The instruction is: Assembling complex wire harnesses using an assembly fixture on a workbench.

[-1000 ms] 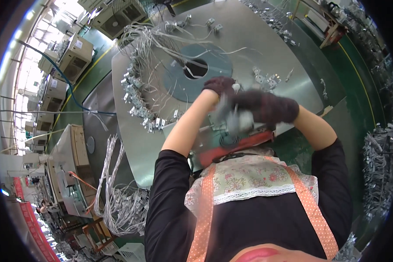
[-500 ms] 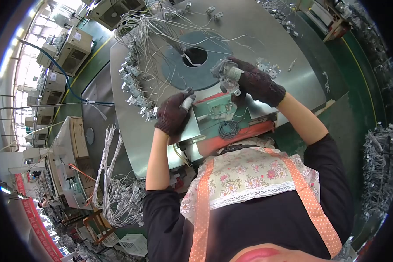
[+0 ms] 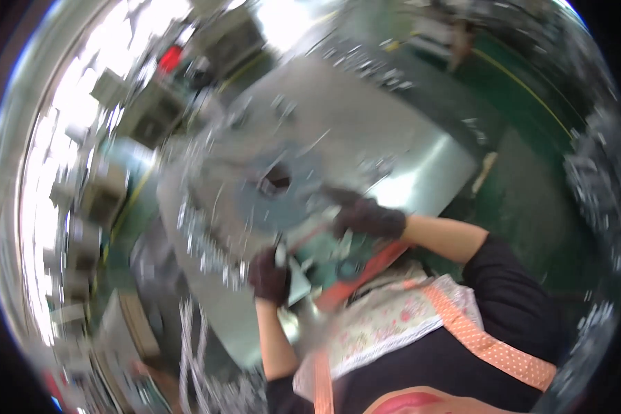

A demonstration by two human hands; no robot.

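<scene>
Motion blur smears the whole picture. My left hand (image 3: 269, 276), in a dark maroon knit glove, is curled at the left of the cut-out in the table's near edge. A pale band or piece shows at its thumb; whether it is a wrap or a held thing cannot be told. My right hand (image 3: 369, 217), gloved alike, is closed above the right side of the cut-out, beside the grey disc (image 3: 252, 203) with a round hole. Something greyish and blurred shows at its fingertips. A greenish fixture (image 3: 338, 248) lies between the hands.
Small metal parts with thin wires (image 3: 203, 238) line the left of the metal table (image 3: 386, 131). More metal pieces (image 3: 376, 165) lie right of the disc, and others along the far edge. Pale wire bundles (image 3: 193, 345) hang at lower left. Boxy machines (image 3: 152, 114) stand beyond.
The view has swung and blurred, so the table appears turned and lower. Both hands stay near the cut-out. The clear and metal pieces at my right fingers are no longer distinct.
</scene>
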